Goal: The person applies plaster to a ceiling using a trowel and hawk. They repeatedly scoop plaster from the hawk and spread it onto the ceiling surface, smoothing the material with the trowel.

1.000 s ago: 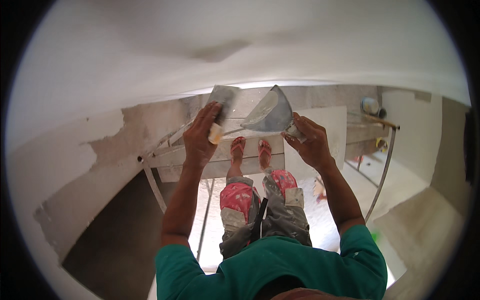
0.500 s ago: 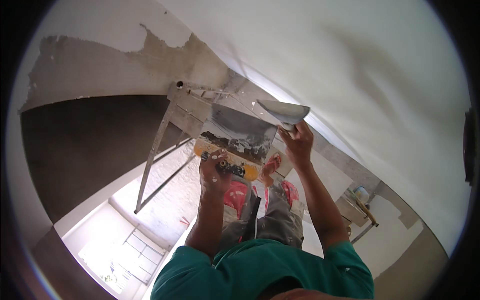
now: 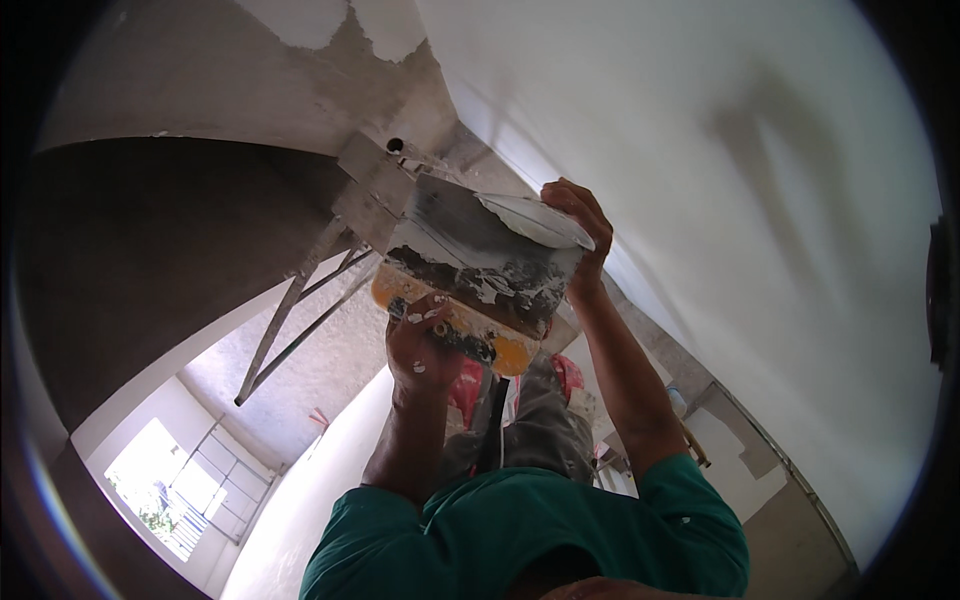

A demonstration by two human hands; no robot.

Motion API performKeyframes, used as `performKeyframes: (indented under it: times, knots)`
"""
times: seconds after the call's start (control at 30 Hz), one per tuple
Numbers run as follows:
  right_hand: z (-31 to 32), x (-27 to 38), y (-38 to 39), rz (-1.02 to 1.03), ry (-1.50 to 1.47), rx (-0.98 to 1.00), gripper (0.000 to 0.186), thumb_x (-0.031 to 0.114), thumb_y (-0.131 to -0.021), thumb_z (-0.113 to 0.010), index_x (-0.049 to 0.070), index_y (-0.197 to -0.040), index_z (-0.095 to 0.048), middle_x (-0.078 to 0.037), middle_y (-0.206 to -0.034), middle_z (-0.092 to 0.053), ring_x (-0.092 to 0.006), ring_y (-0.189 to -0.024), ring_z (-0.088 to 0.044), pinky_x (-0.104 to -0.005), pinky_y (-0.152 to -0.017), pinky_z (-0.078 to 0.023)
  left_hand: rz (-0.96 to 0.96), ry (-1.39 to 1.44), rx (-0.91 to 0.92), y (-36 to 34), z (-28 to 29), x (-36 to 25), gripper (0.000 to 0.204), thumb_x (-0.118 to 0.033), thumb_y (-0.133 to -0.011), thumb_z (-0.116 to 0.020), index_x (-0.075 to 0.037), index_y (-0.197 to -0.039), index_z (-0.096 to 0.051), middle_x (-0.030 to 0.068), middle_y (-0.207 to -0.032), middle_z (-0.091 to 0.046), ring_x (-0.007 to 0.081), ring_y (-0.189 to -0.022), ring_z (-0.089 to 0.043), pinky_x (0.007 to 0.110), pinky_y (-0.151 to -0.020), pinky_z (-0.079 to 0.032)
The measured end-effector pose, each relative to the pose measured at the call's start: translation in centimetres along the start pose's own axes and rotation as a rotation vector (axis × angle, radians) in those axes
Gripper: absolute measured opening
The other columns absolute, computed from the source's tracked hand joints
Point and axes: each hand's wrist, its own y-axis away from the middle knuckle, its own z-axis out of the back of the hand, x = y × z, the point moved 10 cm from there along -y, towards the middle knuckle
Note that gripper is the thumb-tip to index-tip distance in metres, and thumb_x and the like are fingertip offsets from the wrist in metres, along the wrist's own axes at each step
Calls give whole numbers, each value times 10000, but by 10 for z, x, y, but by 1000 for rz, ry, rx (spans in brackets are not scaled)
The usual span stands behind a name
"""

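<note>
The left hand [image 3: 420, 345] is closed around the yellow handle [image 3: 455, 325] of a broad plastering trowel [image 3: 480, 262], holding its blade tilted up as a carrier; the blade is crusted with dark dried mortar and white smears. The right hand [image 3: 580, 235] grips a second, narrower trowel [image 3: 535, 220], its blade loaded with white plaster and lying across the top edge of the broad one, close to the smooth white wall [image 3: 720, 180] on the person's right. Both forearms run up from green sleeves [image 3: 520, 530].

Below the hands, paint-spattered trousers [image 3: 540, 430] and a metal scaffold frame [image 3: 330, 260] show (the floor lies well beneath, so the person stands raised). Up left, bare grey render [image 3: 230, 90] meets patches of fresh white coat.

The risks, as I judge them: the carrier is steeply tilted, so wet plaster could slide off and drop; and leaning toward the wall with both hands full leaves nothing free to catch a slip on the scaffold.
</note>
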Motion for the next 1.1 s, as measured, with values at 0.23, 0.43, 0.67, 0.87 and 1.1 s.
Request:
performKeyframes:
  times: [0.23,0.43,0.67,0.87,1.1]
  knots:
    - [36,11,-29,115,312,-27,252,-26,-713,-702,16,-959,-663,-100,-986,-641,-234,-958,-615,-328,-836,-493,-168,-42,122,2,-13,-35,374,2,-744,-524,25,-1117,-552,136,-1056,-595,272,-1012,-578,400,-890,-482]
    - [77,-53,40,-354,517,4,147,72,-834,-636,11,-954,-576,-106,-811,-611,-194,-752,-603,-303,-679,-471,-216,68,341,-16,-10,-96,453,-84,-849,-523,-42,-1293,-449,129,-1204,-557,274,-1109,-545,416,-946,-445]
    - [124,-84,225,-902,511,108,238,135,-780,-661,-20,-918,-544,-220,-788,-609,-392,-743,-610,-417,-637,-454,-444,-20,50,-24,25,-137,570,-247,-838,-555,-91,-1356,-374,122,-1365,-411,295,-1263,-395,498,-1059,-307]
    - [149,-49,262,-1030,638,158,269,201,-752,-696,-29,-793,-563,-206,-669,-596,-348,-646,-611,-406,-607,-455,-424,-128,198,-50,38,-124,424,-185,-849,-564,-106,-1259,-489,111,-1193,-558,280,-1077,-551,414,-832,-488]
    - [181,-43,269,-1084,682,280,345,252,-766,-705,-65,-815,-576,-244,-713,-611,-381,-679,-618,-417,-629,-456,-484,-272,87,-90,27,-106,392,-130,-868,-575,-50,-1236,-468,131,-1116,-579,250,-841,-616,343,-642,-508]
